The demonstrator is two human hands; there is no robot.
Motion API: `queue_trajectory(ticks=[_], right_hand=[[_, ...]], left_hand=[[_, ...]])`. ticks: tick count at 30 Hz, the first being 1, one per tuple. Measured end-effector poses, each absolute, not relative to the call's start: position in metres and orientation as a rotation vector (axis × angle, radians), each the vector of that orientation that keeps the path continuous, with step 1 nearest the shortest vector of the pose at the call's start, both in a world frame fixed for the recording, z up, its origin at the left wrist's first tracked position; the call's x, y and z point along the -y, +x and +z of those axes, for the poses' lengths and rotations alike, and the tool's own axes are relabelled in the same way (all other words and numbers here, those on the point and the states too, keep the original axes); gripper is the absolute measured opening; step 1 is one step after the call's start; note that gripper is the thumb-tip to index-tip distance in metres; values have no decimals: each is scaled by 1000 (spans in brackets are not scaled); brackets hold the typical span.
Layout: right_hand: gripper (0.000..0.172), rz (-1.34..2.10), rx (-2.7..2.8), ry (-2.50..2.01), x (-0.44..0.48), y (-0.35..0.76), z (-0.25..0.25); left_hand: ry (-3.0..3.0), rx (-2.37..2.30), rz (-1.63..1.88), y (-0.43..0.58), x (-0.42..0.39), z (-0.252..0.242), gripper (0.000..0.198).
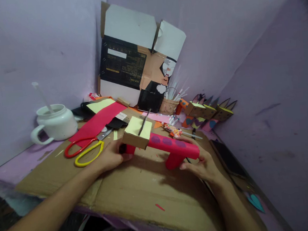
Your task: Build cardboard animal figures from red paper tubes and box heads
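A red paper tube figure [184,148] with purple spots lies sideways on short red tube legs above the cardboard sheet [139,188]. Joined to its left end is a small cardboard box [136,140], pale yellow on top, with a dark thin strip [144,123] standing up from it. My left hand [114,155] grips the figure's left leg below the box, fingers partly hidden. Around the right end of the figure, my right hand [198,162] is closed, its thumb near the right leg.
Red-and-yellow scissors [89,153] lie left of my left hand, near red paper [100,122]. A white mug [56,124] stands far left. Behind are an unfolded box [127,60], a basket of white sticks [169,106] and several cardboard figures [210,110]. A dark phone-like slab [229,159] lies right.
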State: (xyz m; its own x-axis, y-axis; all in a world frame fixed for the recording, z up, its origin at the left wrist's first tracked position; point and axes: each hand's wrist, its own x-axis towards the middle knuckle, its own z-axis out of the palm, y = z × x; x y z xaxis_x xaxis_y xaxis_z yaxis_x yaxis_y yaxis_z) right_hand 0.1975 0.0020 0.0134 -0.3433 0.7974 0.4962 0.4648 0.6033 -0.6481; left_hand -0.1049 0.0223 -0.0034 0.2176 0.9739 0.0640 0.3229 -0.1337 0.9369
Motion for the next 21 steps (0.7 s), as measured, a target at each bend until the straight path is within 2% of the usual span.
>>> queue_trajectory(ticks=[5, 13, 21], right_hand=[[50, 479, 2008, -996, -1, 197, 14], [42, 495, 2013, -994, -2, 198, 12], [45, 409, 2039, -971, 4, 196, 14]], left_hand=[[1626, -1273, 937, -105, -22, -3, 28], [1601, -1232, 942, -105, -22, -4, 30], [1561, -1228, 966, -105, -20, -2, 34]])
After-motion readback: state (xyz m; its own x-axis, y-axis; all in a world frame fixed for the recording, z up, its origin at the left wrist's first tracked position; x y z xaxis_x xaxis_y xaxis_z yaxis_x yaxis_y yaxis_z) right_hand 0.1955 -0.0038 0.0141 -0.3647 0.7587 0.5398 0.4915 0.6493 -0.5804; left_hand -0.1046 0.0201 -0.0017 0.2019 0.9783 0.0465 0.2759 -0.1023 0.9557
